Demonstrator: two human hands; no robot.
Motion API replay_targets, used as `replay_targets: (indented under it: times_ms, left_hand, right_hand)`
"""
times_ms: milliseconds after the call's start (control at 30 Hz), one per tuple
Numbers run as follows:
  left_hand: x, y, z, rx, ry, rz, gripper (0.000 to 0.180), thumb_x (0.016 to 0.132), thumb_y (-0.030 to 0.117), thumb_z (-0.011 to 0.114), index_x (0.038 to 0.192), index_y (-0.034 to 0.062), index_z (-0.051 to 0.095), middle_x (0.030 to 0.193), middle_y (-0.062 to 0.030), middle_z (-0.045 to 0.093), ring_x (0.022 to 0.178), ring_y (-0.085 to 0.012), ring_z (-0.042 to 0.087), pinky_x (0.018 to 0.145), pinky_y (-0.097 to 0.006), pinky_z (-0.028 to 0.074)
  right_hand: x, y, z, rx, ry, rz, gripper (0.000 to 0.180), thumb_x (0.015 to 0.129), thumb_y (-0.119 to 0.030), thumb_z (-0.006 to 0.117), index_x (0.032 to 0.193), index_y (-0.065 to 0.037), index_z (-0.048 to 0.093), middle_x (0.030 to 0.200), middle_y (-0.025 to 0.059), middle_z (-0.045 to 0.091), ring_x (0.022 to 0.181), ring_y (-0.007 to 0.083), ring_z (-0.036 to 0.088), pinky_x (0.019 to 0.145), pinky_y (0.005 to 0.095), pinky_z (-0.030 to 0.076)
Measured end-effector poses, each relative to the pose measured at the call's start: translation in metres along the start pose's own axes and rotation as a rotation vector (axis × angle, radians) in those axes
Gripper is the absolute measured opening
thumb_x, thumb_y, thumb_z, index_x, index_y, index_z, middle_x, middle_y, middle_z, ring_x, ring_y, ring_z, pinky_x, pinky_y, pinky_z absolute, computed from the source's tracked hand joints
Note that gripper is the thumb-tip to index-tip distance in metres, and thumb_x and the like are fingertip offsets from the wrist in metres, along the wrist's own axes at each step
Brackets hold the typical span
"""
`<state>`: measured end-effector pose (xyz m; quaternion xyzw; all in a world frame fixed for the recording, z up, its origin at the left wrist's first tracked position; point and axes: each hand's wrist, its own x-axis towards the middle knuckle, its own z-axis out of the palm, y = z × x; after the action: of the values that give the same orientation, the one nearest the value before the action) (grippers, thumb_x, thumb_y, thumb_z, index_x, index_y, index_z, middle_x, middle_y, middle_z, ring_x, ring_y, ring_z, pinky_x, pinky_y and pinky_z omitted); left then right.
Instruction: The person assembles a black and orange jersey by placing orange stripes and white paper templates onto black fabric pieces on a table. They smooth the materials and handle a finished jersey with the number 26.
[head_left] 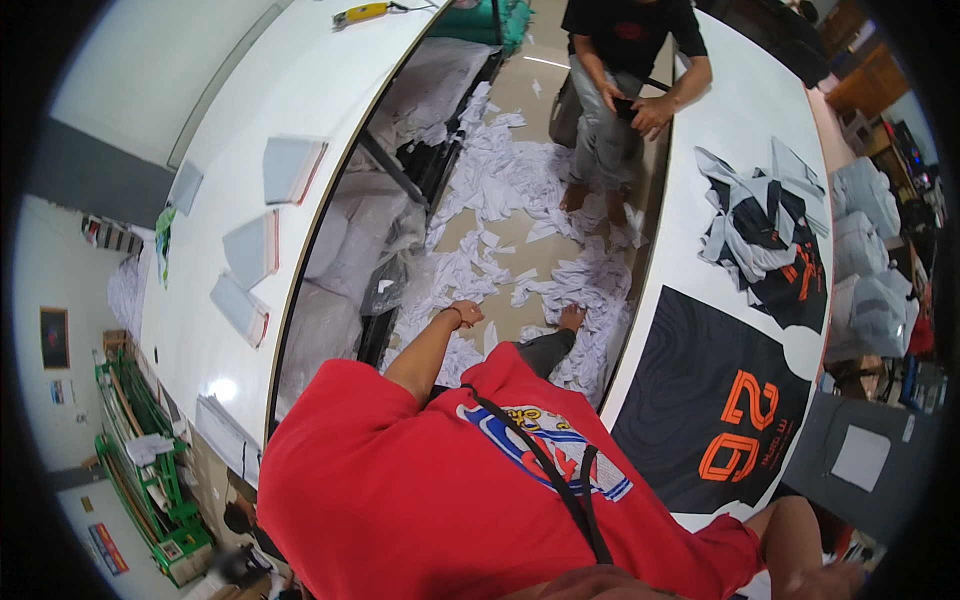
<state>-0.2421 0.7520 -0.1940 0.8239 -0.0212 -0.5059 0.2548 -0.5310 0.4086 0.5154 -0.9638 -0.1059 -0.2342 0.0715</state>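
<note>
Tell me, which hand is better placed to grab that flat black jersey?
Probably the right hand: it is by the table edge, near the flat black jersey. The left hand hangs over the paper-littered floor.

Four flat clear bags [292,168] with red-edged flaps lie along the left white bench [300,70], stuffed clear bags [868,195] pile beyond the right bench's far edge, and a dark framed picture [54,337] hangs on the left wall.
</note>
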Motion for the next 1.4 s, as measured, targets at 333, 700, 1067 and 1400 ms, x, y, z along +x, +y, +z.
replay_targets:
  times_ms: [333,700,1067,1400]
  left_hand:
    - [-0.002,0.052,0.015,-0.354,-0.183,0.022,0.042,0.09,0.038,0.069,0.119,0.0073,0.063,0.092,-0.0047,0.068,0.073,-0.012,0.065,0.059,-0.026,0.048]
    - [-0.059,0.26,0.066,-0.068,-0.078,0.976,0.022,0.093,0.017,0.065,0.11,0.0043,0.069,0.092,-0.0078,0.068,0.077,-0.0134,0.064,0.068,-0.028,0.05]
    - [-0.077,0.389,0.133,0.994,0.059,1.421,0.066,0.087,0.045,0.069,0.141,0.0134,0.048,0.139,-0.0153,0.047,0.13,-0.0352,0.043,0.104,-0.051,0.037]
    - [-0.084,0.374,0.125,1.068,0.111,1.581,0.061,0.089,0.048,0.065,0.132,0.0058,0.055,0.123,-0.0132,0.056,0.113,-0.0323,0.053,0.095,-0.047,0.04]
  right_hand:
    - [-0.285,0.201,0.255,-0.051,0.492,1.219,0.041,0.095,-0.034,0.066,0.121,-0.002,0.064,0.107,0.0094,0.069,0.09,0.0189,0.064,0.083,0.0311,0.05]
    - [-0.421,0.01,0.39,-0.724,0.407,2.029,0.078,0.094,-0.057,0.055,0.143,0.002,0.041,0.144,0.0301,0.042,0.135,0.0455,0.039,0.111,0.054,0.034]
    - [-0.418,-0.059,0.419,-0.676,0.072,2.099,0.078,0.099,-0.055,0.046,0.152,0.0,0.031,0.158,0.0213,0.028,0.146,0.0422,0.024,0.117,0.0586,0.02]
    - [-0.404,-0.052,0.368,-0.602,-0.061,2.379,0.076,0.098,-0.058,0.046,0.146,0.001,0.041,0.154,0.0234,0.035,0.141,0.044,0.032,0.116,0.061,0.021]
